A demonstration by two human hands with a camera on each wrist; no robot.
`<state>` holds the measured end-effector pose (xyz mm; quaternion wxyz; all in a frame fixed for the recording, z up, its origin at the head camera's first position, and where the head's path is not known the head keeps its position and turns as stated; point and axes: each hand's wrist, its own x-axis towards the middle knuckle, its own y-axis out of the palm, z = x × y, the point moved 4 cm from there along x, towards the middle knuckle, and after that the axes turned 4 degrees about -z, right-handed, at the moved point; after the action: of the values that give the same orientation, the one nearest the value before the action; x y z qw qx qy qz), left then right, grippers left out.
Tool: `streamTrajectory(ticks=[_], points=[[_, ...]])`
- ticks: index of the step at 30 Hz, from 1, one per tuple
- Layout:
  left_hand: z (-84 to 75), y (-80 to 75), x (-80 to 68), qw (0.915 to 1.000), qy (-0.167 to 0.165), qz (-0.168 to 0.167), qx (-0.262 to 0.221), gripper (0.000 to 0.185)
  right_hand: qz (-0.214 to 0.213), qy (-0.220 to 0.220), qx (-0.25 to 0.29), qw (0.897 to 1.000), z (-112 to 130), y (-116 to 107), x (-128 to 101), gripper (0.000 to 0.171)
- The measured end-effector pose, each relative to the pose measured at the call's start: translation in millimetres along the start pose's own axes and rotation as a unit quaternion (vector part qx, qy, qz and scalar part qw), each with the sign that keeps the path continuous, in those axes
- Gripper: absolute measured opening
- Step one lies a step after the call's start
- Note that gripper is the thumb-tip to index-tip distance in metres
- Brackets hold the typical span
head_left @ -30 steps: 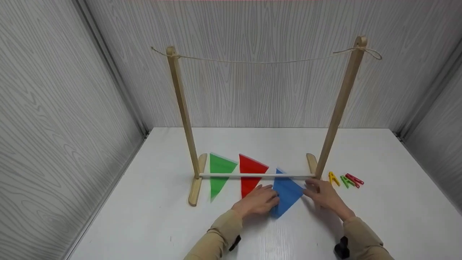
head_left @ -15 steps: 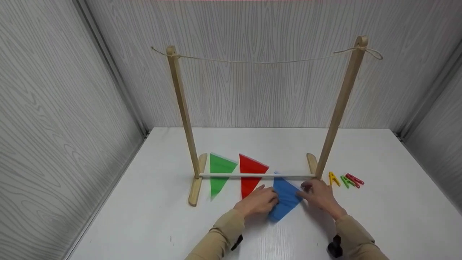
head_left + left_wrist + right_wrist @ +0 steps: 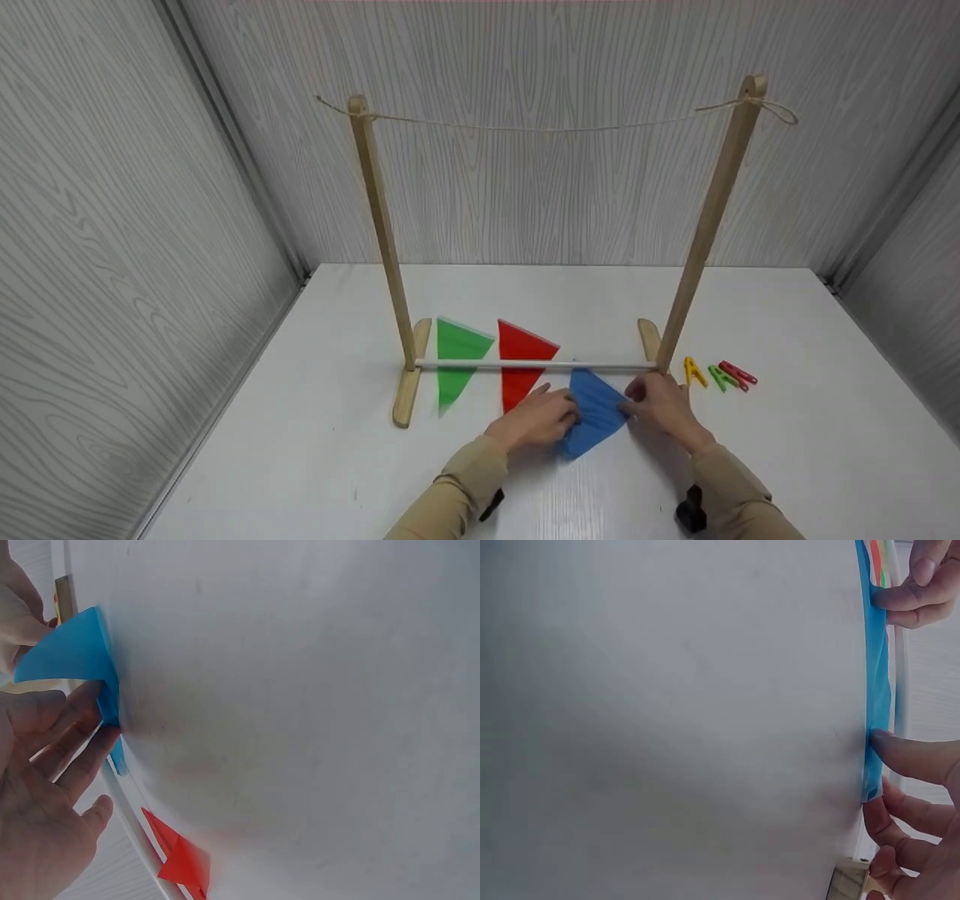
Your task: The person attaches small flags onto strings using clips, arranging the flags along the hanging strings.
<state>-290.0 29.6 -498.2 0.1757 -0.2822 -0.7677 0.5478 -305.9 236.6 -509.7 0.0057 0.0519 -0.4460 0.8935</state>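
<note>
Fingers of left hand [image 3: 534,418] pinch blue pennant [image 3: 594,412] at its left edge. Right hand [image 3: 660,406] pinches its right corner. Both forearms lie low over white table [image 3: 787,450].

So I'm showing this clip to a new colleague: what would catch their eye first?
Probably the tall wooden stand mid-table, with a bare string across its top. Next, the blue flag at its foot, pinched by the left hand and right hand, beside a red flag and green flag.
</note>
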Motion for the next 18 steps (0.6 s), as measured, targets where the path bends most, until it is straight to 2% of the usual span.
streamTrajectory(ticks=[6,18], points=[[0.9,1.4,1.1,1.0000,0.002,0.001,-0.006,0.030,0.008,0.001,0.004,1.000,-1.5,0.8,1.3,0.015],[2.0,2.3,-0.6,0.9995,0.017,-0.022,-0.016,0.028,0.009,0.001,0.011,1.000,-3.1,-0.9,-0.1,0.011]])
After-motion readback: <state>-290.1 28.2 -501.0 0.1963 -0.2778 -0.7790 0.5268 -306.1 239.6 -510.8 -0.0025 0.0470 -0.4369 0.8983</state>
